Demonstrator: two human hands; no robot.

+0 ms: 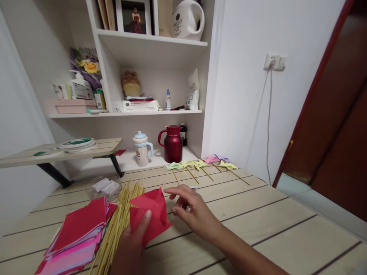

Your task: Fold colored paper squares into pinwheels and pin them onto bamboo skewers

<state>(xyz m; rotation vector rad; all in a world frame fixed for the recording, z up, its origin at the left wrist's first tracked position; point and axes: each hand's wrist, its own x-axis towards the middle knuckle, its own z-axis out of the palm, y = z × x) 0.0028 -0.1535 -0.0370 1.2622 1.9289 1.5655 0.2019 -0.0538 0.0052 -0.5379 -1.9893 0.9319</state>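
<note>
A red paper square [155, 214] with slits running in from its corners is pinched in my left hand [133, 238], the thumb lying across its face. Just right of the paper hovers my right hand [190, 208], its fingers curled loosely and apart, with nothing visible in them. Beside my left hand a bundle of thin wooden sticks [117, 229] lies on the table. Left of the sticks rests a stack of coloured paper sheets [77, 233], red on top with pink and lilac below.
Several paper pinwheels on sticks [197, 165] lie along the table's back edge. A clear container with white packets [104, 188] sits behind the paper stack. A cup [141, 151] and a red jug [173, 145] stand at the back. A small raised table [110, 144] is at left.
</note>
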